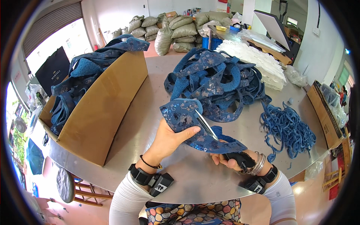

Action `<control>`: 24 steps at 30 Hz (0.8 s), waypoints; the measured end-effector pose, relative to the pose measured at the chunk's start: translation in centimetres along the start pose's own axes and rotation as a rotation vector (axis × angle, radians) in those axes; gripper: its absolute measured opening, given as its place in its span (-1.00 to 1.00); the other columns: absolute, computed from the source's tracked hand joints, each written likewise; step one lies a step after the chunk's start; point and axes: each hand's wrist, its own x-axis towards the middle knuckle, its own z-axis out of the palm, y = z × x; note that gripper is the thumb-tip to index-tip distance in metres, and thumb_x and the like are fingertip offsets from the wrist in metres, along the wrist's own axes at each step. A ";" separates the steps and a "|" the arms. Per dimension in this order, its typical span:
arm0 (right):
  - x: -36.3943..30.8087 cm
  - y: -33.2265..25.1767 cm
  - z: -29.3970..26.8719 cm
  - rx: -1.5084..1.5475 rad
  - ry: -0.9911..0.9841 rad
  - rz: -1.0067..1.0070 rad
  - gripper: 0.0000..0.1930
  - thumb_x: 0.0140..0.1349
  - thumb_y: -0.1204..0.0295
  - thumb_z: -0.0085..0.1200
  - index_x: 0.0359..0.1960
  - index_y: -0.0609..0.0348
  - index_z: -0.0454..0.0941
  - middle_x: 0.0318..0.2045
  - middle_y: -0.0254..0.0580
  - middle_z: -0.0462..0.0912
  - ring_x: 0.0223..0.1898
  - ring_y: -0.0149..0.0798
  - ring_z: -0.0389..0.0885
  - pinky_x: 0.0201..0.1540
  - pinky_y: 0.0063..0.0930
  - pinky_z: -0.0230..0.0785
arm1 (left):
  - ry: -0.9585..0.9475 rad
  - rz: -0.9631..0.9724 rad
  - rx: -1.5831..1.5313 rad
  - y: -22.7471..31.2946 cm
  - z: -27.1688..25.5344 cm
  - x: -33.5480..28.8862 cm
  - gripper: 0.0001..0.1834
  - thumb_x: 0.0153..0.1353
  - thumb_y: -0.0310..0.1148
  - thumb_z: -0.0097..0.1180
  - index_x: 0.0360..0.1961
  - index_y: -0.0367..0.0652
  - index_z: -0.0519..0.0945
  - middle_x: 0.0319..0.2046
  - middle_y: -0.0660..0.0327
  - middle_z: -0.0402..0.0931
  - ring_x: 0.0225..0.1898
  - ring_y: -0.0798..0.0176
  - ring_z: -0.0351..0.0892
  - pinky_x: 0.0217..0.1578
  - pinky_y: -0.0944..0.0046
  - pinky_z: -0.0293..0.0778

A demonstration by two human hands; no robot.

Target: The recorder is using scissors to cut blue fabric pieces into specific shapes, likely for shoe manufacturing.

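My left hand [167, 140] grips a blue patterned fabric strip [179, 115] with its thumb on top, above the near part of the table. In my right hand [229, 162] is a pair of scissors [240, 157] with black handles. Their blades point away and to the left across the strip, slightly apart at the tip. Part of the strip curls over to the right, above my right hand. Just beyond lies a heap of similar blue fabric strips [213, 77]. A tangle of thin blue trimmings [288, 129] rests to the right.
A cardboard box [112, 103] heaped with blue strips stands on the metal table [180, 180] at left. White sheets [258, 63] are stacked at the far right, and another cardboard box [326, 116] stands by the right edge. A stool [65, 185] is at lower left; full sacks [182, 32] lie behind.
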 end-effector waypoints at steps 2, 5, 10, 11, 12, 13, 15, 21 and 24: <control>0.1 0.6 -0.4 -0.074 -0.027 -0.015 -0.47 0.03 -0.21 0.01 -0.39 0.04 0.38 -0.48 -0.38 0.43 -0.39 -0.34 0.40 -0.28 -0.48 0.27 | 0.019 0.032 0.005 -0.5 -0.4 0.3 -0.66 0.05 -0.50 0.22 -0.11 -0.25 0.48 -0.24 0.29 0.52 -0.23 0.45 0.48 -0.19 0.42 0.44; -0.1 -0.6 0.1 -0.210 0.067 0.056 -0.22 -0.12 -0.48 -0.24 -0.46 0.11 0.36 -0.45 -0.33 0.44 -0.43 -0.36 0.35 -0.29 -0.50 0.24 | 0.100 -0.058 -0.104 -0.5 -0.2 0.2 -0.67 0.08 -0.45 0.20 -0.12 -0.24 0.47 -0.24 0.27 0.52 -0.27 0.44 0.51 -0.24 0.40 0.47; -0.1 0.2 -0.3 -0.116 0.163 0.174 -0.42 -0.06 -0.23 0.04 -0.42 0.09 0.39 -0.48 -0.38 0.43 -0.42 -0.36 0.39 -0.30 -0.50 0.27 | 0.051 -0.507 -0.369 0.8 0.6 -0.1 -0.63 0.08 -0.33 0.22 -0.12 -0.20 0.42 -0.25 0.22 0.53 -0.29 0.33 0.57 -0.36 0.34 0.55; -0.3 0.7 -0.5 -0.085 0.174 0.207 -0.50 -0.04 -0.12 0.17 -0.39 0.07 0.40 -0.50 -0.40 0.43 -0.42 -0.35 0.40 -0.30 -0.50 0.28 | 0.013 -0.505 -0.344 0.8 1.2 -0.4 -0.62 0.07 -0.33 0.23 -0.11 -0.19 0.42 -0.25 0.22 0.53 -0.29 0.34 0.57 -0.37 0.35 0.54; -0.1 0.9 -0.3 -0.110 0.223 0.154 -0.50 -0.05 -0.11 0.17 -0.40 0.07 0.40 -0.51 -0.41 0.43 -0.43 -0.37 0.40 -0.31 -0.49 0.28 | -0.019 -0.506 -0.318 0.7 1.7 -0.7 -0.62 0.06 -0.34 0.23 -0.11 -0.19 0.42 -0.25 0.22 0.53 -0.29 0.35 0.57 -0.37 0.36 0.54; 0.2 1.1 0.1 -0.135 0.272 0.100 -0.50 -0.05 -0.11 0.18 -0.41 0.08 0.41 -0.52 -0.42 0.43 -0.45 -0.38 0.40 -0.32 -0.49 0.28 | -0.051 -0.506 -0.292 0.6 2.2 -0.9 -0.61 0.06 -0.34 0.24 -0.11 -0.19 0.42 -0.25 0.23 0.53 -0.29 0.36 0.56 -0.37 0.38 0.54; 0.5 1.1 0.4 -0.117 0.323 0.066 -0.49 -0.06 -0.12 0.19 -0.44 0.09 0.41 -0.53 -0.42 0.43 -0.46 -0.39 0.41 -0.35 -0.48 0.29 | -0.053 -0.462 -0.275 0.2 2.5 -1.2 -0.65 0.06 -0.40 0.22 -0.12 -0.19 0.44 -0.24 0.25 0.54 -0.28 0.37 0.56 -0.38 0.41 0.53; -0.2 0.0 -0.6 -0.012 0.135 0.118 -0.44 -0.01 -0.18 0.08 -0.45 0.15 0.41 -0.48 -0.36 0.48 -0.44 -0.32 0.44 -0.28 -0.49 0.27 | 0.008 -0.339 -0.356 -0.7 0.6 -0.5 -0.81 0.16 -0.49 0.07 -0.17 -0.21 0.50 -0.21 0.25 0.54 -0.25 0.36 0.56 -0.32 0.36 0.56; -0.2 -0.5 -0.6 -0.014 0.040 0.011 -0.42 0.08 -0.21 -0.07 -0.37 0.14 0.45 -0.44 -0.37 0.49 -0.38 -0.37 0.39 -0.14 -0.48 0.19 | 0.049 -0.265 -0.467 -0.8 0.0 -0.1 -0.82 0.19 -0.54 -0.01 -0.16 -0.22 0.50 -0.22 0.25 0.54 -0.23 0.33 0.56 -0.28 0.29 0.60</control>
